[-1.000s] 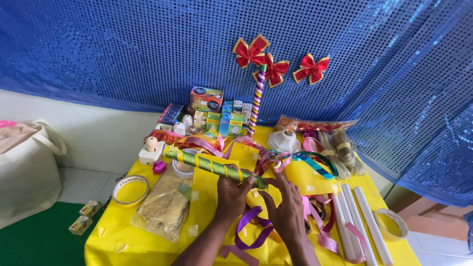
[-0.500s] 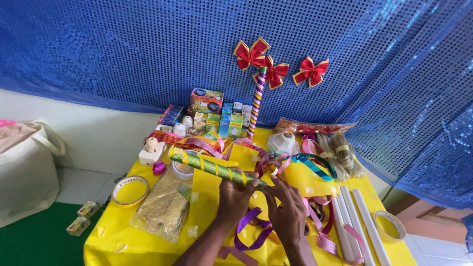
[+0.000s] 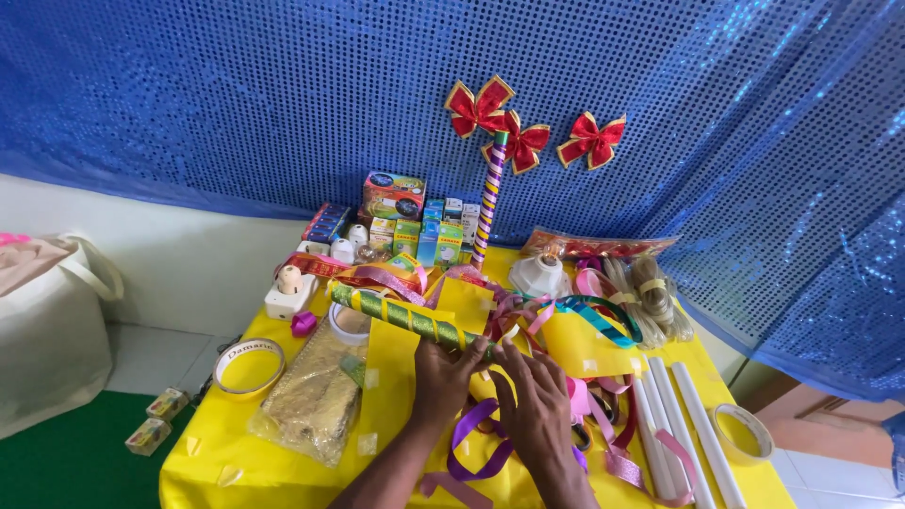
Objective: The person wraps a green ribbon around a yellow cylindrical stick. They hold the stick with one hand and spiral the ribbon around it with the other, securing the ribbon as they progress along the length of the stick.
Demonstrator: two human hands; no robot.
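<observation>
Table (image 3: 236,462) draped in yellow cloth, pushed against a wall hung with blue sequin fabric (image 3: 236,94). Three red bows (image 3: 591,139) pinned on the fabric, above an upright striped pole (image 3: 489,203) at the table's back edge. White wall strip below the fabric on the left, green floor (image 3: 66,462) beneath, a pale bag (image 3: 47,330) standing on it.

Back edge: small boxes (image 3: 394,196) in a row. Left edge: a white socket block (image 3: 288,294) and a tape roll (image 3: 248,366). A gold glitter sheet (image 3: 316,401) lies toward the front left corner. Right edge: three white tubes (image 3: 679,424) side by side and another tape roll (image 3: 742,434). Loose ribbons, pink, teal and purple, spread across the middle.

Your left hand (image 3: 443,377) is curled around the near end of a green-and-gold wrapped tube (image 3: 401,316), fingers closed on it. The tube lies slantwise near the table's centre, its far end pointing to the back left, close to a white tape ring (image 3: 347,325).

Your right hand (image 3: 539,405) lies just beside the left, palm down, fingers (image 3: 509,363) slightly spread and bent, their tips at the tube's near end. Cannot tell if they pinch anything. A purple ribbon (image 3: 471,434) loops beneath both wrists.
</observation>
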